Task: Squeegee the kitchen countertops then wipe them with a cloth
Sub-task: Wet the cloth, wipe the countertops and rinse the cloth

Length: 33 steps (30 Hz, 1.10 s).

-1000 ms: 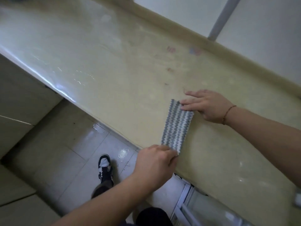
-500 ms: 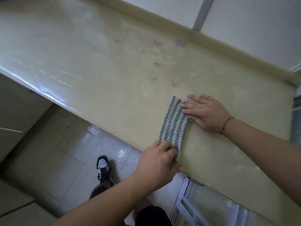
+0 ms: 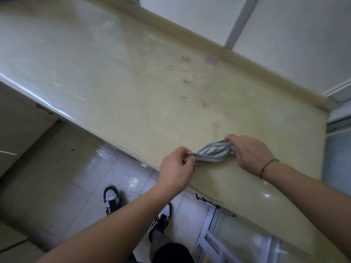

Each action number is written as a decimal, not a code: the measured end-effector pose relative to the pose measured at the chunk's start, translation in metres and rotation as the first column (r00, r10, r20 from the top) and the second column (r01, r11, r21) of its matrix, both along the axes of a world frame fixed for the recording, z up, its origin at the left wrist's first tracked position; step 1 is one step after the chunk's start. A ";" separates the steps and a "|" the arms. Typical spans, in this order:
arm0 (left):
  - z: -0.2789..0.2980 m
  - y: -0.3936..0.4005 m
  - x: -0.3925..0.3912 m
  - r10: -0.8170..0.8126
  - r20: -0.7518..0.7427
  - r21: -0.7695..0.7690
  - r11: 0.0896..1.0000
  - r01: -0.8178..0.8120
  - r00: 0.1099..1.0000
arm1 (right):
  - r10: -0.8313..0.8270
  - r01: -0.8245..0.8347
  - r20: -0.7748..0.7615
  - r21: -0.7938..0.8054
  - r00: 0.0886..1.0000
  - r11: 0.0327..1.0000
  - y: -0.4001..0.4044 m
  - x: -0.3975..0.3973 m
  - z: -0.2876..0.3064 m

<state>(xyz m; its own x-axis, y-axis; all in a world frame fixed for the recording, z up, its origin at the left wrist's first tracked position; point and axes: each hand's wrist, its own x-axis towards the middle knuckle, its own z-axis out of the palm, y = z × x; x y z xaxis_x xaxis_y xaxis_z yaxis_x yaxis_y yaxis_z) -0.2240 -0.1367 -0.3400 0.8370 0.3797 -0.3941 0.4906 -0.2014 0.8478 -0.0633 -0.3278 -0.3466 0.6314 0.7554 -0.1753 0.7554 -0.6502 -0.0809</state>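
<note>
A grey-and-white striped cloth (image 3: 210,151) is being held bunched between two hands just above the front edge of a pale yellow table (image 3: 133,88). One end is being pinched by the left hand (image 3: 175,168), fingers curled round the fabric, while the other end is being gripped by the right hand (image 3: 249,152), on whose wrist a thin dark bracelet (image 3: 267,166) is being worn. The cloth is being gathered into a twisted roll, sagging slightly in the middle near the table's surface; whether it is touching cannot be told. Faint reddish marks (image 3: 204,103) are being shown on the table behind the hands. Below, black-and-white shoes (image 3: 112,199) are being seen on a glossy tiled floor (image 3: 79,168).
</note>
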 end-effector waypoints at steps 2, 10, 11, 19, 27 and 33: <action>0.003 0.002 0.006 0.172 -0.097 -0.267 0.944 -0.192 0.980 | -0.154 0.135 -0.096 -0.182 0.983 0.974 0.003 -0.011 0.006; 0.004 -0.034 -0.007 0.092 -0.154 -0.508 0.847 -0.159 0.984 | -0.751 0.731 -0.049 -0.199 0.658 0.653 0.016 -0.109 0.023; 0.005 -0.035 -0.007 0.094 -0.139 -0.533 0.832 -0.155 0.986 | -0.822 0.809 -0.094 -0.149 0.561 0.569 0.022 -0.121 0.023; -0.002 -0.011 -0.002 0.189 -0.291 -0.774 0.529 -0.347 0.938 | -0.942 0.987 -0.299 0.092 0.152 0.130 0.106 -0.167 0.000; 0.003 0.009 0.012 0.100 -0.354 -0.851 0.377 -0.365 0.930 | -0.358 0.869 -0.927 0.084 -0.111 -0.487 0.120 -0.150 -0.008; 0.038 0.101 0.021 0.075 0.006 -0.846 0.533 -0.035 0.997 | 0.256 0.875 -0.924 0.142 0.285 -0.463 0.183 -0.135 0.037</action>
<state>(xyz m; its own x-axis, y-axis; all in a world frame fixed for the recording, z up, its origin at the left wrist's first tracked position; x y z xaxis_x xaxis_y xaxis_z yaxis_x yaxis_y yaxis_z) -0.2034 -0.0362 -0.3018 0.8475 -0.0672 -0.5265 0.4398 0.6443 0.6257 -0.1985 -0.1452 -0.3092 0.9095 -0.0394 -0.4138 -0.3219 0.5631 -0.7611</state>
